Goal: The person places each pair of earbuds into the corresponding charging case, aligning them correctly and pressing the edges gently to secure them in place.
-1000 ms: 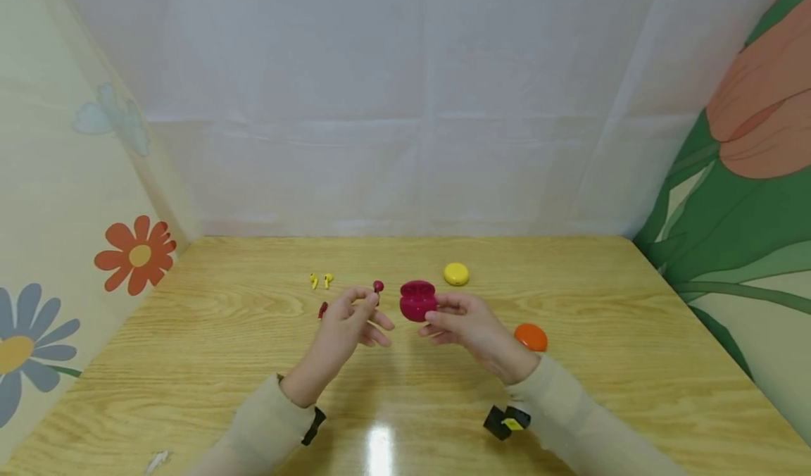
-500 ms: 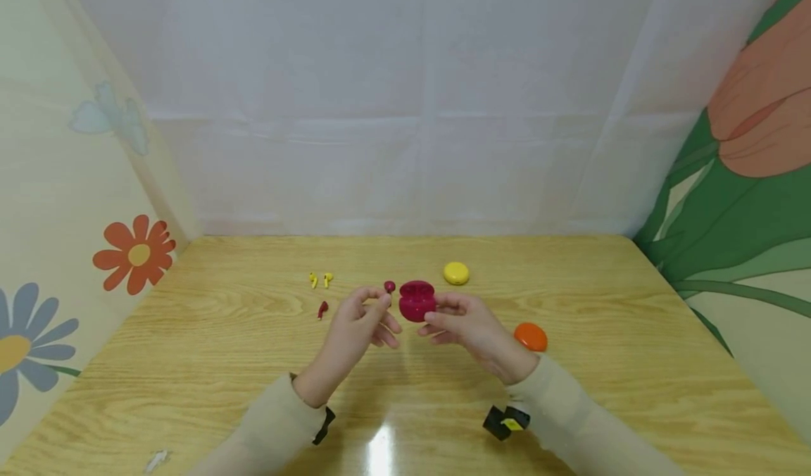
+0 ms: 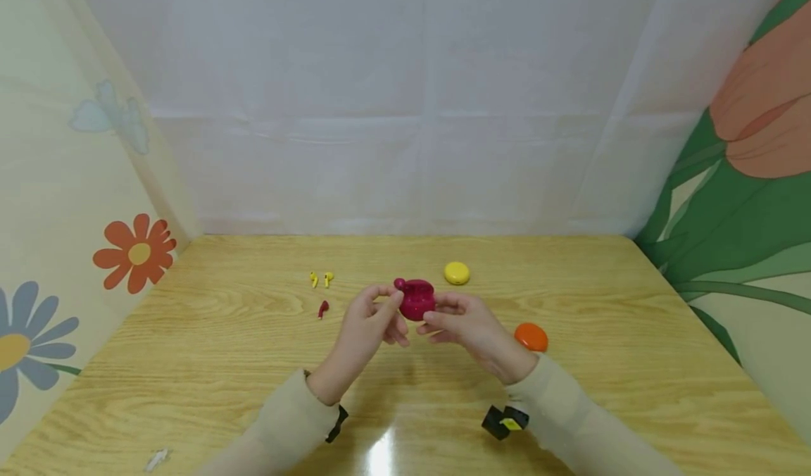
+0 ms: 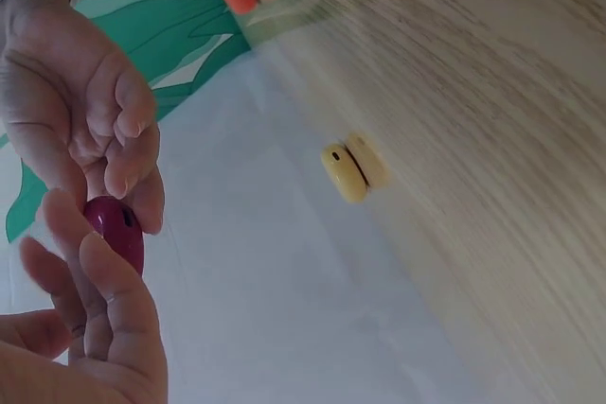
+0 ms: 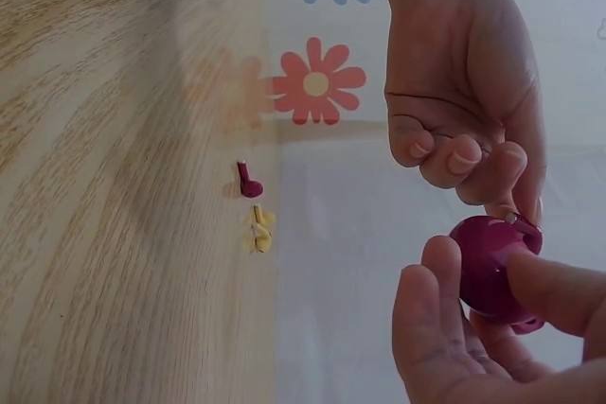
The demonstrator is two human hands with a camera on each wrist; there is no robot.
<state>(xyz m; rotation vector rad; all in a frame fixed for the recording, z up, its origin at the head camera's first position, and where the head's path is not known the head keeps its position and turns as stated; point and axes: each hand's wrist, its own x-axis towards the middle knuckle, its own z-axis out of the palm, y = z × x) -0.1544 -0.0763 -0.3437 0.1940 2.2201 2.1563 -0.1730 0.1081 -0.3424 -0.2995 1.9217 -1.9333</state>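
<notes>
My right hand [image 3: 472, 324] grips a crimson earbud case [image 3: 416, 305], its lid raised, above the table. Between the thumb and forefinger of my left hand [image 3: 370, 321] is a crimson earbud [image 3: 399, 283], at the left side of the case's opening. In the right wrist view the earbud's stem end shows beside the case [image 5: 488, 267]; whether it touches the case I cannot tell. The left wrist view has the case [image 4: 118, 229] between both hands, with the earbud hidden. A second crimson earbud [image 3: 323, 310] lies on the table to the left.
Two yellow earbuds [image 3: 322, 279] lie behind the loose crimson one. At the back, right of the middle, sits a yellow case [image 3: 456, 273]. An orange case [image 3: 531, 337] is beside my right wrist. A small whitish mark [image 3: 157, 460] shows at the table's front left.
My left hand has moved right with the earbud, from well apart to right at the case. The right hand and the case have stayed almost still.
</notes>
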